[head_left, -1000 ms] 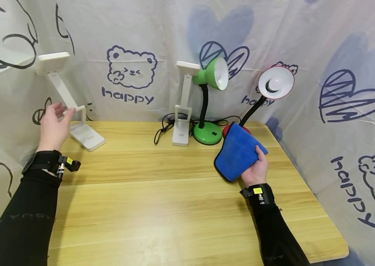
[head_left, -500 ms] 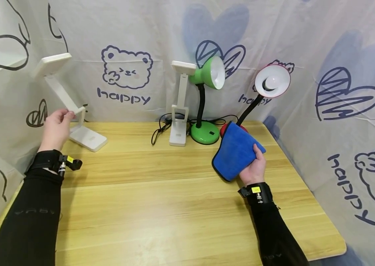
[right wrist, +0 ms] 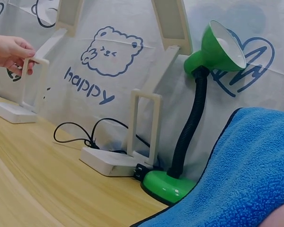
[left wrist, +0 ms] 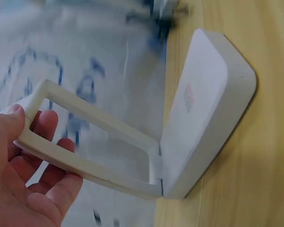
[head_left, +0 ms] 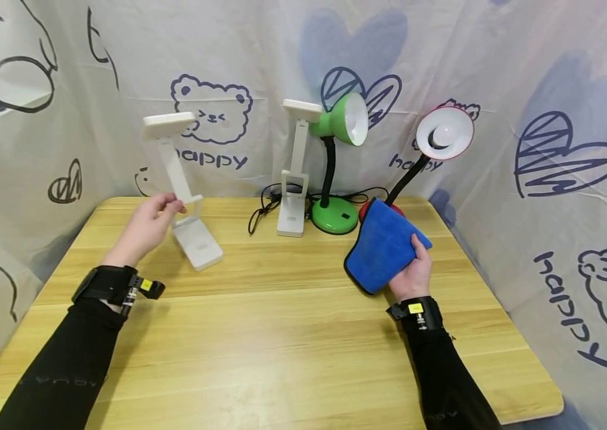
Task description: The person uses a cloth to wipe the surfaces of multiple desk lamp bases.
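My left hand (head_left: 147, 228) grips a white folding desk lamp (head_left: 198, 243) at the left of the table. In the left wrist view, thumb and fingers curl round the top end of the lamp's open rectangular frame (left wrist: 104, 116), above its flat base (left wrist: 194, 99). The lamp's head (head_left: 169, 123) is up, over its slanted arm. On the right, my right hand (head_left: 413, 275) holds a blue towel (head_left: 381, 248) with black edging, thumb on top and the other fingers hidden beneath. The towel overlaps the base of a red lamp (head_left: 445, 132) in the head view.
A second white folding lamp (head_left: 291, 215) and a green gooseneck lamp (head_left: 334, 216) stand at the back of the wooden table (head_left: 260, 334). A looped black cable (head_left: 260, 215) lies beside them. Printed curtains (head_left: 260, 54) hang behind and at both sides.
My left hand has closed on the white lamp and moved it right and a little nearer. The right hand and towel have stayed nearly still.
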Available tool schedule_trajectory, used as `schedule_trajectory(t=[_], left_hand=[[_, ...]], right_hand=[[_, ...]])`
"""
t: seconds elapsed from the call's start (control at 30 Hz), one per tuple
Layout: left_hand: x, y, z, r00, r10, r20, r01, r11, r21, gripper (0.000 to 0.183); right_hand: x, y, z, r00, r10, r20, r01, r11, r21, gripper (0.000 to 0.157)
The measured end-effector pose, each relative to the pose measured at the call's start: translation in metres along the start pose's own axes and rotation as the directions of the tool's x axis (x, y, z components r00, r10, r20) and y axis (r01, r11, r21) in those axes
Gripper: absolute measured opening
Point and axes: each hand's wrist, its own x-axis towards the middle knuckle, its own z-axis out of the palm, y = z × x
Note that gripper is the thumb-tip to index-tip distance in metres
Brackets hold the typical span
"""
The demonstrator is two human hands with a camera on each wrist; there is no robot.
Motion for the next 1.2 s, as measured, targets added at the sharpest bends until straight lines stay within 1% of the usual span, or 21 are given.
schedule_trajectory(t=[0.07, 0.13, 0.2, 0.27, 0.3, 0.4, 0.5, 0.57, 0.63, 0.73, 0.83, 0.9, 0.93, 1.0, 1.03, 1.07, 1.1, 1.13, 1.2], left_hand=[[-0.004, 0.014, 0.013, 0.998, 0.017, 0.054, -0.015, 1.0, -0.024, 0.048], [-0.008, 0.028, 0.025, 0.993, 0.03, 0.113, -0.025, 0.999, -0.046, 0.046], [-0.012, 0.041, 0.038, 0.984, 0.052, 0.169, -0.04, 0.996, -0.075, 0.044], [-0.016, 0.054, 0.051, 0.972, 0.088, 0.218, -0.066, 0.992, -0.104, 0.04], [-0.017, 0.06, 0.058, 0.964, 0.112, 0.241, -0.085, 0.989, -0.118, 0.038], [-0.02, 0.079, 0.077, 0.934, 0.18, 0.309, -0.139, 0.979, -0.15, 0.031], [-0.019, 0.096, 0.094, 0.898, 0.245, 0.366, -0.193, 0.966, -0.174, 0.025], [-0.017, 0.106, 0.104, 0.876, 0.273, 0.397, -0.217, 0.959, -0.182, 0.024], [-0.016, 0.116, 0.113, 0.86, 0.29, 0.421, -0.231, 0.955, -0.186, 0.023], [-0.014, 0.127, 0.124, 0.849, 0.3, 0.436, -0.249, 0.953, -0.171, 0.025], [-0.013, 0.134, 0.133, 0.85, 0.305, 0.429, -0.261, 0.952, -0.159, 0.026], [-0.013, 0.137, 0.137, 0.853, 0.309, 0.42, -0.267, 0.951, -0.157, 0.026], [-0.013, 0.138, 0.138, 0.854, 0.311, 0.418, -0.266, 0.95, -0.164, 0.026], [-0.013, 0.139, 0.141, 0.855, 0.313, 0.414, -0.26, 0.949, -0.18, 0.027], [-0.013, 0.139, 0.142, 0.856, 0.312, 0.412, -0.256, 0.949, -0.185, 0.027], [-0.013, 0.138, 0.142, 0.858, 0.311, 0.409, -0.253, 0.948, -0.191, 0.028], [-0.013, 0.138, 0.143, 0.858, 0.312, 0.407, -0.25, 0.947, -0.2, 0.028], [-0.013, 0.137, 0.143, 0.859, 0.314, 0.405, -0.248, 0.946, -0.206, 0.029], [-0.012, 0.136, 0.143, 0.86, 0.314, 0.402, -0.247, 0.946, -0.209, 0.028]], right_hand=[[0.0, 0.0, 0.0, 1.0, 0.004, -0.003, -0.004, 1.0, -0.008, 0.058], [0.0, 0.001, 0.0, 1.0, 0.001, -0.004, -0.001, 1.0, -0.011, 0.056], [0.0, 0.001, 0.001, 1.0, 0.002, 0.005, -0.002, 1.0, -0.001, 0.054], [0.0, 0.001, 0.0, 1.0, 0.0, 0.018, -0.001, 1.0, 0.015, 0.052], [0.0, 0.0, 0.0, 1.0, 0.0, 0.022, -0.001, 1.0, 0.025, 0.051], [0.0, 0.001, 0.0, 1.0, -0.004, 0.023, 0.004, 1.0, 0.008, 0.051], [-0.001, 0.001, 0.002, 1.0, -0.009, 0.018, 0.01, 0.999, -0.034, 0.055], [-0.002, 0.002, 0.003, 1.0, -0.015, 0.026, 0.017, 0.998, -0.068, 0.057], [-0.003, 0.003, 0.004, 0.999, -0.023, 0.036, 0.027, 0.995, -0.099, 0.058], [-0.004, 0.004, 0.005, 0.998, -0.03, 0.063, 0.039, 0.988, -0.146, 0.058], [-0.005, 0.006, 0.007, 0.996, -0.034, 0.085, 0.051, 0.977, -0.209, 0.057], [-0.006, 0.008, 0.01, 0.995, -0.04, 0.089, 0.064, 0.959, -0.276, 0.059], [-0.006, 0.009, 0.012, 0.995, -0.052, 0.081, 0.076, 0.943, -0.324, 0.061], [-0.007, 0.014, 0.017, 0.996, -0.076, 0.047, 0.089, 0.89, -0.448, 0.066], [-0.007, 0.017, 0.02, 0.996, -0.079, 0.031, 0.084, 0.855, -0.512, 0.068], [-0.007, 0.02, 0.023, 0.997, -0.075, 0.006, 0.065, 0.809, -0.584, 0.072], [-0.008, 0.024, 0.026, 0.998, -0.067, -0.02, 0.037, 0.751, -0.659, 0.075], [-0.01, 0.029, 0.03, 0.998, -0.052, -0.043, 0.004, 0.686, -0.727, 0.076], [-0.013, 0.039, 0.036, 0.998, 0.007, -0.069, -0.062, 0.527, -0.847, 0.086]])
